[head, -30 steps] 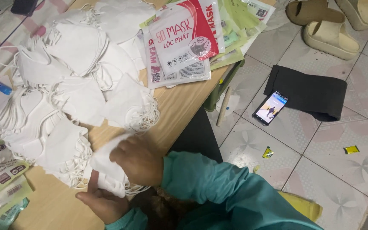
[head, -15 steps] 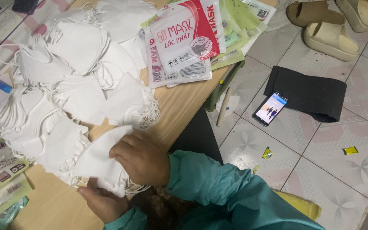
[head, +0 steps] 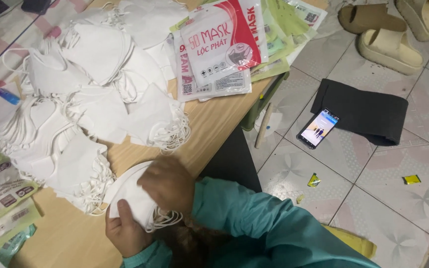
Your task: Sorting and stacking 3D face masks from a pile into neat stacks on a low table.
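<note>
My left hand (head: 125,232) grips the lower edge of a small stack of white face masks (head: 131,196) at the near edge of the wooden table (head: 214,126). My right hand (head: 169,184), in a teal sleeve, lies on top of the same stack and presses it down. Elastic ear loops hang from the stack under my right wrist. Right beside it to the left lies a large heap of white masks (head: 75,109) in several fanned piles.
Red-and-white printed mask pouches (head: 222,47) and green ones lie at the table's far end. More pouches (head: 1,198) sit at the left edge. On the tiled floor lie a lit phone (head: 318,129), a black cloth (head: 361,111), beige sandals (head: 388,37) and small yellow wrappers (head: 412,179).
The mask stack has been turned and gathered tighter between both hands. My right hand has shifted slightly right over it; my left thumb now sits on the stack's face.
</note>
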